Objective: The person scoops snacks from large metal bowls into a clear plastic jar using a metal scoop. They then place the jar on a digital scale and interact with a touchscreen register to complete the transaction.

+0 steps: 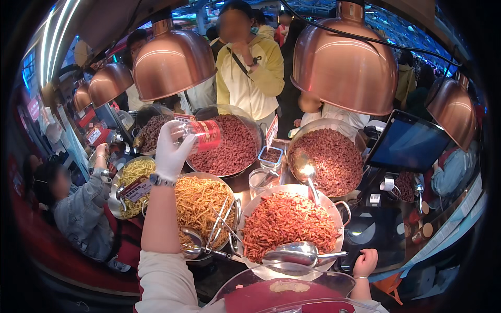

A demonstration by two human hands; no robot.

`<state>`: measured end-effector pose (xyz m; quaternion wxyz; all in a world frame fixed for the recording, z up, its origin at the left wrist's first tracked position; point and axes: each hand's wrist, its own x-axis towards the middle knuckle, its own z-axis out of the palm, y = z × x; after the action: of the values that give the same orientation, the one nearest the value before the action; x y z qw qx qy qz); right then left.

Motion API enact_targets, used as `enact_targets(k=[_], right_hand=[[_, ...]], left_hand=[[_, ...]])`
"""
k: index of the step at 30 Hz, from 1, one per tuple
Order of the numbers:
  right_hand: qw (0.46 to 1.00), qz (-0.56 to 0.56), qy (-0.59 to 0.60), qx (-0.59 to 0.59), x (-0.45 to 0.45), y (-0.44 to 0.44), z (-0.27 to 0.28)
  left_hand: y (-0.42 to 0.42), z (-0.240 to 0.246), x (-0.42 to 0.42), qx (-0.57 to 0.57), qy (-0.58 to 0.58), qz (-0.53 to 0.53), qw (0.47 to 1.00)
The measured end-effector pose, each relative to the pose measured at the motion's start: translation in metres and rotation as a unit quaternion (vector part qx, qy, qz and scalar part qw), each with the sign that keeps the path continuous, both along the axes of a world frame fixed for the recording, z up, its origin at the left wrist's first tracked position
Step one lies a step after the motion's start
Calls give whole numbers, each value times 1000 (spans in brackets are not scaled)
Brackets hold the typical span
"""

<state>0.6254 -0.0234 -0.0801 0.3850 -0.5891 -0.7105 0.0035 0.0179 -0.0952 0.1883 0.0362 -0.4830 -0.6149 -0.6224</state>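
Note:
My left hand (172,150), in a white glove with a watch at the wrist, grips a clear plastic jar with a red label (205,135). The jar lies nearly on its side in the air, in front of a large pan of dark red meat pieces (235,150). Below my left forearm is a pan of yellow-brown strips (203,199) with metal tongs (219,227) and a scoop. My right hand (366,263), bare and loosely curled, is at the counter's near edge, right of a pan of reddish strips (289,223). A metal scoop (291,253) lies on those strips.
Copper heat lamps (346,66) hang over the pans. A screen (409,141) stands at the right. A clear plastic cup (260,182) sits between the pans. A person in a yellow and white jacket (250,78) stands opposite; a co-worker in denim (82,219) reaches out at left.

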Motion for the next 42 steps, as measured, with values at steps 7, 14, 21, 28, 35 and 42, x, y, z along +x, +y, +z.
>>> enact_targets(k=[7, 14, 21, 28, 35, 42], right_hand=[[1000, 7, -5, -2, 0, 1, 3], [999, 24, -19, -13, 7, 5, -6], [999, 37, -30, 0, 9, 3, -6], [999, 36, -29, -9, 8, 1, -4], [999, 19, -36, -3, -1, 4, -1], [999, -4, -36, -24, 0, 1, 0]], left_hand=[[-108, 10, 58, -64, -17, -184, 981], [-196, -75, 76, 123, -220, -205, 946], [-251, -128, 74, 192, -322, -87, 923], [-254, -126, 75, 166, -274, 41, 946], [-257, -131, 69, 138, -269, 65, 951], [-247, -127, 66, 135, -277, 83, 948]])
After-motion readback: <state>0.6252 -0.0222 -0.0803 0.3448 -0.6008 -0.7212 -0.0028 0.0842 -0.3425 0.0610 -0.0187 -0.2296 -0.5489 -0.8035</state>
